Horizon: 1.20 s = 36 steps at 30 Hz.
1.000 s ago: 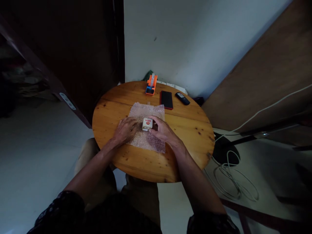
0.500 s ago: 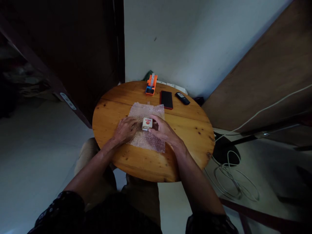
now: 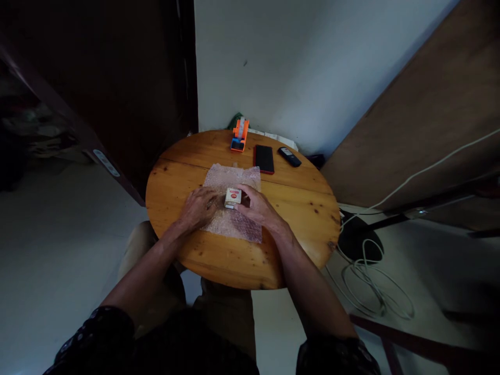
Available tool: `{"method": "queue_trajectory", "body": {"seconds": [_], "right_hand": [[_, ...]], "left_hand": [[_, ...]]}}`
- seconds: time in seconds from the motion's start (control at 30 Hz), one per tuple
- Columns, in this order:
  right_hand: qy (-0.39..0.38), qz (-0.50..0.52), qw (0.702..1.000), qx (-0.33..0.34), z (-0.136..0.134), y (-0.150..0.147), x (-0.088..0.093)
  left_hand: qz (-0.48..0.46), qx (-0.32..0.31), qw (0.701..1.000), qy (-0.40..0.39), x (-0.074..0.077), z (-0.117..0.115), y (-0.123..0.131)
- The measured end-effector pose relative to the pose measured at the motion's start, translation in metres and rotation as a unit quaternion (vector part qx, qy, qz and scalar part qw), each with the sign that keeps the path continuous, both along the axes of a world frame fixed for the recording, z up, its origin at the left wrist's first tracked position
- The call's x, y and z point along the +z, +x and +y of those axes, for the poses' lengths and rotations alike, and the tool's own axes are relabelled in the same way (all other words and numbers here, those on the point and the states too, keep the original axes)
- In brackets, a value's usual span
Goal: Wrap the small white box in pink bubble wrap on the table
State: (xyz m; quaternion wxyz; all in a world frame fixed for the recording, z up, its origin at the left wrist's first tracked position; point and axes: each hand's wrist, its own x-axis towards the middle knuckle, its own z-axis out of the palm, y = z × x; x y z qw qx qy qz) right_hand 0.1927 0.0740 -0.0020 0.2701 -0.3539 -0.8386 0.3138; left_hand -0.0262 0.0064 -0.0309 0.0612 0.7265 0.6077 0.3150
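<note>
A small whitish box [image 3: 233,197] with a red label rests on a sheet of bubble wrap [image 3: 242,226] on the round wooden table [image 3: 308,229]. My right hand [image 3: 261,208] grips the box from its right side, thumb at the near edge and fingers at the far edge. My left hand [image 3: 198,206] lies on the left part of the bubble wrap with its fingers stretched toward the box, a small distance from it. The undersides of the left fingers are hidden.
Behind the wrap stands an orange tape dispenser [image 3: 239,135]. A dark flat object with a red edge [image 3: 264,159] and a black mobile phone [image 3: 289,156] lie at the back right. A wall [image 3: 273,67] borders the far side. Cable [image 3: 375,281] lies coiled on the floor.
The whole view has shifted slightly. Both hands, the box and the bubble wrap keep nearly the same places on the table.
</note>
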Motion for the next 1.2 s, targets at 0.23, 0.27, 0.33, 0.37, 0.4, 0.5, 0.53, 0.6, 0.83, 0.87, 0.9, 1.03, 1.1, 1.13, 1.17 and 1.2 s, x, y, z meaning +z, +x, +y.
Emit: {"method": "queue_trajectory", "body": {"seconds": [0.23,0.27,0.33,0.37,0.4,0.5,0.53,0.6,0.83,0.87,0.9,1.03,1.1,1.13,1.17,1.2], "right_hand": [[-0.014,0.018,1.0,0.02,-0.001,0.001,0.002],[-0.021,0.022,0.999,0.026,-0.001,0.002,0.003],[-0.035,0.032,0.998,0.033,-0.001,0.003,0.004],[-0.042,0.035,0.998,0.036,-0.001,0.004,0.004],[-0.05,0.036,0.997,0.037,-0.001,0.004,0.004],[-0.072,0.038,0.996,0.039,-0.001,0.004,0.005],[-0.077,0.04,0.995,0.039,-0.001,0.004,0.006],[-0.082,0.042,0.995,0.038,0.0,0.004,0.006],[-0.084,0.057,0.994,0.045,0.002,0.005,0.007],[-0.076,0.06,0.994,0.043,0.002,0.005,0.008],[-0.068,0.061,0.995,0.042,0.002,0.005,0.008],[-0.054,0.065,0.996,0.04,0.001,0.005,0.006],[-0.062,0.07,0.995,0.041,0.001,0.004,0.006],[-0.065,0.073,0.994,0.039,0.0,0.005,0.005],[-0.066,0.075,0.994,0.036,0.0,0.005,0.006],[-0.064,0.076,0.995,0.03,0.0,0.005,0.006]], "left_hand": [[-0.021,-0.005,1.0,0.006,-0.002,0.001,-0.001],[-0.03,-0.007,0.999,0.012,-0.003,0.001,-0.002],[-0.05,-0.003,0.998,0.03,-0.005,0.002,-0.003],[-0.059,0.002,0.998,0.039,-0.005,0.003,-0.004],[-0.066,0.009,0.997,0.049,-0.005,0.003,-0.005],[-0.066,0.024,0.995,0.065,0.001,0.0,-0.006],[-0.059,0.026,0.996,0.068,0.005,-0.003,-0.006],[-0.036,0.013,0.997,0.067,0.016,-0.013,-0.004],[0.032,-0.105,0.994,0.007,0.04,-0.063,0.012],[0.033,-0.109,0.993,-0.001,0.04,-0.067,0.015],[0.032,-0.111,0.993,-0.006,0.04,-0.07,0.017],[0.002,-0.11,0.994,0.0,0.04,-0.068,0.024],[-0.026,-0.108,0.994,0.014,0.043,-0.061,0.026],[-0.045,-0.103,0.993,0.02,0.046,-0.057,0.026],[-0.066,-0.096,0.993,0.022,0.049,-0.052,0.025],[-0.088,-0.088,0.992,0.021,0.052,-0.047,0.024]]}}
